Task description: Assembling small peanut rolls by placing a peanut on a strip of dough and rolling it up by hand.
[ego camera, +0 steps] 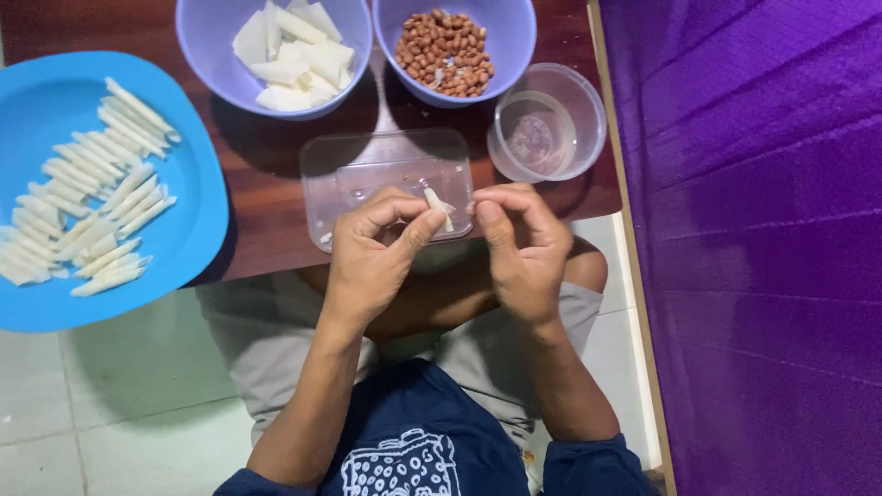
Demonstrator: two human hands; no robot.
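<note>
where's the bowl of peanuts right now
In the head view the purple bowl of peanuts sits at the top centre of the wooden table, right of the bowl of white wrapper pieces and up-left of the round clear container.

dark wood table (pixel 266 197) | 9 o'clock: blue plate (pixel 197 197) | 12: two lilac bowls (pixel 207 41) | centre: clear tray (pixel 322 165) | 2: clear round tub (pixel 588 106)
</note>
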